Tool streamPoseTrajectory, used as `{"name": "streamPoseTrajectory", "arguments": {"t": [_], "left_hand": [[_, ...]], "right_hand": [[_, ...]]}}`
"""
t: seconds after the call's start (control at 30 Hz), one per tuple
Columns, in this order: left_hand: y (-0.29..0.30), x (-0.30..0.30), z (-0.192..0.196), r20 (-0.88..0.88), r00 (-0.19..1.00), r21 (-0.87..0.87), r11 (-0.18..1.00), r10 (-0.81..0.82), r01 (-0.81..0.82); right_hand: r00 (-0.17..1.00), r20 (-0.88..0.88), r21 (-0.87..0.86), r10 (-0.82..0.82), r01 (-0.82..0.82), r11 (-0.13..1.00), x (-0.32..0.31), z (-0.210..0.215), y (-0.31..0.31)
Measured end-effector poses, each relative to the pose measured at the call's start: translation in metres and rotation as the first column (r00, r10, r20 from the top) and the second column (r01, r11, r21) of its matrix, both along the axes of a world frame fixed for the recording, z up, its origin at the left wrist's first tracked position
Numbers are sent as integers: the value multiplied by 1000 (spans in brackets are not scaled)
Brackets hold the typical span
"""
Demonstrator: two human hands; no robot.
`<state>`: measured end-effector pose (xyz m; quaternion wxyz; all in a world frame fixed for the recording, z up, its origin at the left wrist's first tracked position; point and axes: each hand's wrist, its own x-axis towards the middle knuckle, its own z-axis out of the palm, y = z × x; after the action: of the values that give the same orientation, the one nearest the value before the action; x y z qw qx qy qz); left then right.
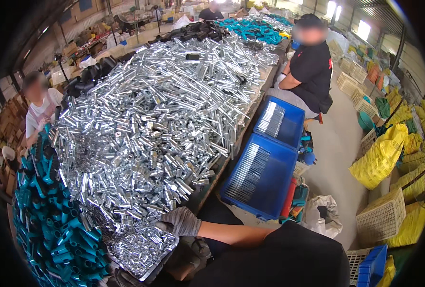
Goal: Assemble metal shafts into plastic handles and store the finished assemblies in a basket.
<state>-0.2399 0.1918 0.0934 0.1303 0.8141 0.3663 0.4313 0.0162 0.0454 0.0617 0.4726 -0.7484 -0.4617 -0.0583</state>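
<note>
A shallow metal tray [160, 262] full of small silver metal parts [143, 246] lies close in front of me, against the near end of a large heap of shiny metal sleeves and rods [150, 129]. My right hand [181, 221], in a grey knit glove, is closed at the tray's far right corner, its fingertips over the rim. My left hand [125, 278], in a dark glove, is at the tray's near left corner, cut off by the lower edge; its fingers look curled on the rim. Teal plastic tool housings [64, 234] are piled to the left.
Two blue bins [279, 184] with rows of metal rods stand right of the table edge. A person in black [310, 67] sits beyond them; another [40, 107] is at the left. Yellow sacks [380, 155] and cream crates [380, 217] line the right side. A white sack [323, 215] stands nearby.
</note>
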Motion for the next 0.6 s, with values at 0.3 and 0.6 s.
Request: {"name": "streamPoseTrajectory", "arguments": {"t": [0.3, 0.6], "left_hand": [[18, -7, -11, -39, 998, 68, 997, -45, 48], [41, -26, -56, -115, 993, -127, 992, 10, -25]], "right_hand": [[999, 29, -65, -17, 18, 998, 2, 0, -2], [999, 37, -192, 7, 0, 981, 3, 10, -4]]}}
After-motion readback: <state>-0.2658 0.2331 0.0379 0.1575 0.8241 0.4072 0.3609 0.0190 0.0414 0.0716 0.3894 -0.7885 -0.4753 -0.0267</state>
